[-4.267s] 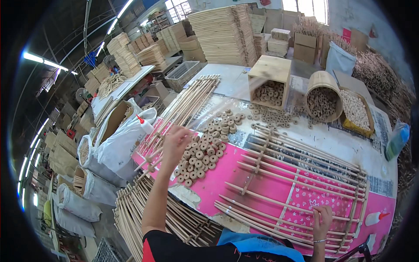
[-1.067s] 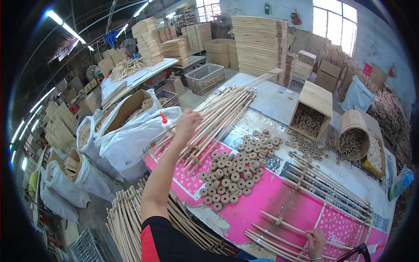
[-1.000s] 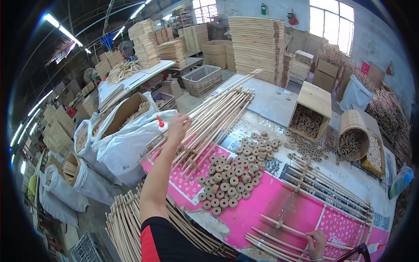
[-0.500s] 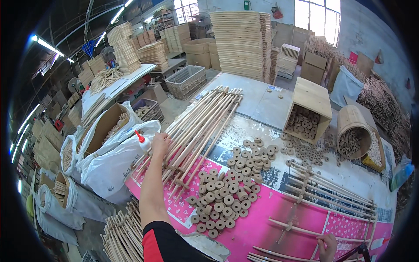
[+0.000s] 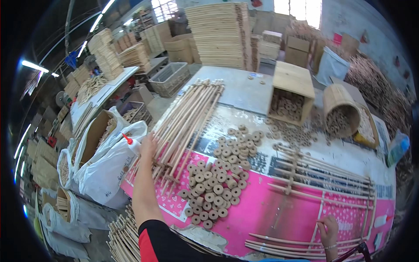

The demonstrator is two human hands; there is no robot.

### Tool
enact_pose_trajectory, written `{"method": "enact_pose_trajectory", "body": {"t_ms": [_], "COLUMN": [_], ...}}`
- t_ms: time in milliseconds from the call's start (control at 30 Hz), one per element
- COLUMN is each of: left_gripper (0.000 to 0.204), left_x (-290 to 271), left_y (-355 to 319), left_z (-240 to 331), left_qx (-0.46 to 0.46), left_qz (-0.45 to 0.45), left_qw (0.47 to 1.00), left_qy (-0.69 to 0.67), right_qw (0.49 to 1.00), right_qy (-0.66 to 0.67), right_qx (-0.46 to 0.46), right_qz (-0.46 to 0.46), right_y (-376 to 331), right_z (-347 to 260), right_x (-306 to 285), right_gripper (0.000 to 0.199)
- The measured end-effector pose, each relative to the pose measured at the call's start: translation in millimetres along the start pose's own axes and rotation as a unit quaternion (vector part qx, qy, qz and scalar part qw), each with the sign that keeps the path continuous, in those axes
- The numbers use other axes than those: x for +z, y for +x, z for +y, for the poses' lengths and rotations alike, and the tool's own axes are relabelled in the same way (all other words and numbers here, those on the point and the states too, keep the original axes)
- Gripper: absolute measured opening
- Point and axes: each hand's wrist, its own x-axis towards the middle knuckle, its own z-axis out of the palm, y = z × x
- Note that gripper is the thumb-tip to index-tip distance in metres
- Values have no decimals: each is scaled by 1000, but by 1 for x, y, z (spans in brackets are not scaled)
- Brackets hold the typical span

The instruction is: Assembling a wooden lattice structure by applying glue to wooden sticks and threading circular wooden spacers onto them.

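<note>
Nearest, the person's right hand (image 5: 328, 229), fingers curled, hovers over the pink patterned sheet (image 5: 257, 209); whether it pinches anything cannot be told. Beyond it lies a ladder-like frame of slim pale wooden rods (image 5: 293, 170). The left hand (image 5: 148, 146), its grip unclear, is just beside a white red-tipped plastic bottle (image 5: 134, 146) and a long bundle of pale wooden rods (image 5: 187, 122). Farther off stands an open square wooden box (image 5: 294, 76).

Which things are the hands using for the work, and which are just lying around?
Probably for the work:
- sticks, by the left hand
- stick frame, near the right hand
- rings, heaped between

Probably just lying around:
- crate
- blue sack
- board stack
</note>
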Motion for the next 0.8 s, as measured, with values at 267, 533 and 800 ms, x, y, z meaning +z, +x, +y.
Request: {"method": "enact_pose_trajectory", "body": {"t_ms": [267,533,800], "left_gripper": [51,45,29], "left_x": [-42,-29,-51], "left_y": [-54,-227,-348], "left_z": [137,314,314], "left_qx": [190,365,357], "left_qz": [-63,-208,-315], "left_qw": [973,902,874], "left_qy": [-111,-100,-97], "right_qw": [999,997,995], "right_qy": [31,8,5], "right_qx": [-1,-6,-26], "right_qz": [8,75,-96], "right_y": [9,4,-65], "right_z": [5,54,46], "right_x": [-19,-49,-53], "right_gripper": [10,13,21]}}
